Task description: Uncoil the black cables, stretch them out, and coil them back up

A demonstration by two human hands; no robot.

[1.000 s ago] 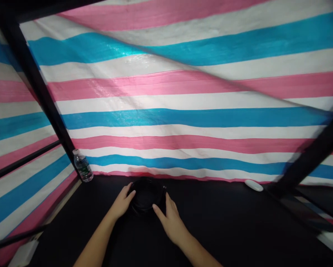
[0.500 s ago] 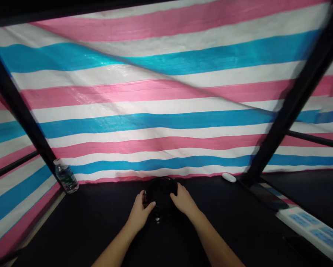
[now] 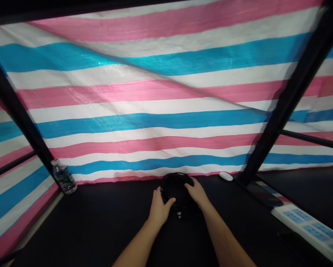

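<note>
Left hand [image 3: 159, 209] | right hand [image 3: 197, 193] | grip black object [image 3: 174, 188] | outline lost against black table [image 3: 99, 237]

Round object [image 3: 175, 188] on tabletop [image 3: 80, 230], between left grip [image 3: 159, 209] and right grip [image 3: 196, 193]. Water bottle [image 3: 64, 179] well left of both grips; small oval object [image 3: 225, 176] to their right.

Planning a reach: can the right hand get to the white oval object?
Probably yes: the right hand rests on the black round object, and only dark tabletop lies between it and the white oval object.
</note>
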